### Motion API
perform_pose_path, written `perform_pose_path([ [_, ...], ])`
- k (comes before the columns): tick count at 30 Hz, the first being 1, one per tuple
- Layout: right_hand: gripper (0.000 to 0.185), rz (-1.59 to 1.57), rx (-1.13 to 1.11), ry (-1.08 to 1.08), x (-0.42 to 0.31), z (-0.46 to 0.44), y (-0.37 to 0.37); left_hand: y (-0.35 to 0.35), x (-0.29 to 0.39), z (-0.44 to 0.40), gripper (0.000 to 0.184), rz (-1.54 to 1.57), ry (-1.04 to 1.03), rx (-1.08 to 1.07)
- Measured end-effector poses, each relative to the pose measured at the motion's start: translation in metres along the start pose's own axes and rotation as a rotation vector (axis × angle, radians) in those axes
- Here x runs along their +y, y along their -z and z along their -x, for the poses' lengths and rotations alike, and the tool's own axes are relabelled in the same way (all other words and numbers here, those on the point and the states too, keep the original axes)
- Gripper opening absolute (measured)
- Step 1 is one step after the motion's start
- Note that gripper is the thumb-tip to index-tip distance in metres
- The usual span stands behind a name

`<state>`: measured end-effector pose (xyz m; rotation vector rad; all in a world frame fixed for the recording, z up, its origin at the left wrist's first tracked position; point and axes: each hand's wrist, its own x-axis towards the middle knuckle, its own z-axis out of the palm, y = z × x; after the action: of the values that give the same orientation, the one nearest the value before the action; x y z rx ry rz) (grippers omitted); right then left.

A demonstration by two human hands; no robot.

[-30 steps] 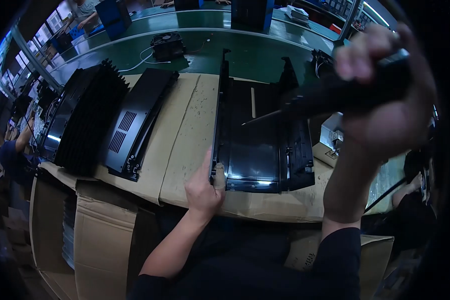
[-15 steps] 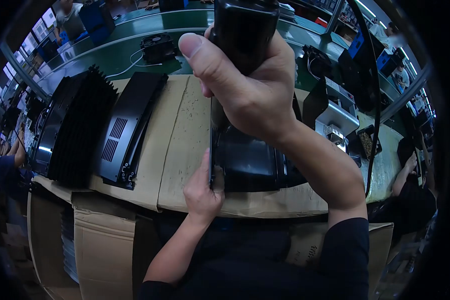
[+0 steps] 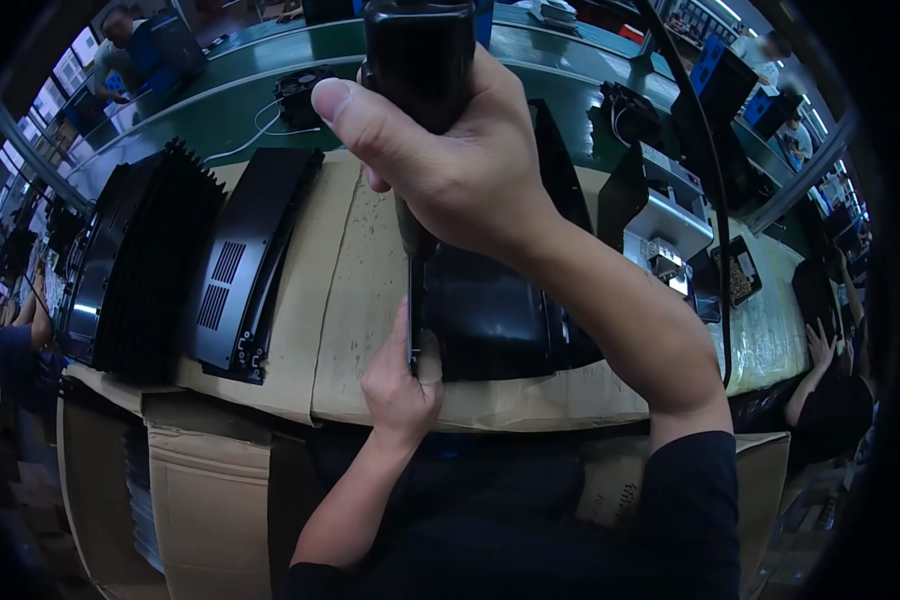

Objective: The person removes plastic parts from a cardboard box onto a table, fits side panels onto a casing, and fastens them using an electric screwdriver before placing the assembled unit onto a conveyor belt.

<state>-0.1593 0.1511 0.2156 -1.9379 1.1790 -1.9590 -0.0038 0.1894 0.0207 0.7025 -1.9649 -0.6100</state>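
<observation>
My right hand [image 3: 460,165] is wrapped around a black power screwdriver [image 3: 420,60], held upright close to the camera. Its lower end [image 3: 413,232] points down at the left edge of a glossy black metal casing [image 3: 485,310]; whether the tip touches is hidden. With the thumb on one side and fingers on the other, my left hand [image 3: 402,385] grips the near left edge of that casing. The casing lies on cardboard, partly covered by my right forearm.
Left on the cardboard [image 3: 335,300] are black vented panels [image 3: 245,270] and a stack of black panels [image 3: 150,260]. To the right stand a silver screw feeder [image 3: 670,225] and a tray of screws [image 3: 738,275]. A cable [image 3: 715,200] hangs there. Fans [image 3: 305,95] sit behind; co-workers are around.
My right hand and the screwdriver have moved left, over the casing's left edge. My left hand keeps its grip, shifted only slightly.
</observation>
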Motion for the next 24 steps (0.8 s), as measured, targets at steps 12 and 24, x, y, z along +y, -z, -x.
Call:
perform_pose_path([
  [12, 0.031, 0.019, -0.139, -0.122, 0.010, -0.008, 0.012, 0.001, -0.005, 0.007, 0.047, 0.009, 0.056, -0.050],
  [24, 0.026, -0.068, 0.082, 0.398, -0.041, 0.001, 0.096, 0.011, -0.001, -0.001, 0.026, -0.312, -0.208, 0.006],
])
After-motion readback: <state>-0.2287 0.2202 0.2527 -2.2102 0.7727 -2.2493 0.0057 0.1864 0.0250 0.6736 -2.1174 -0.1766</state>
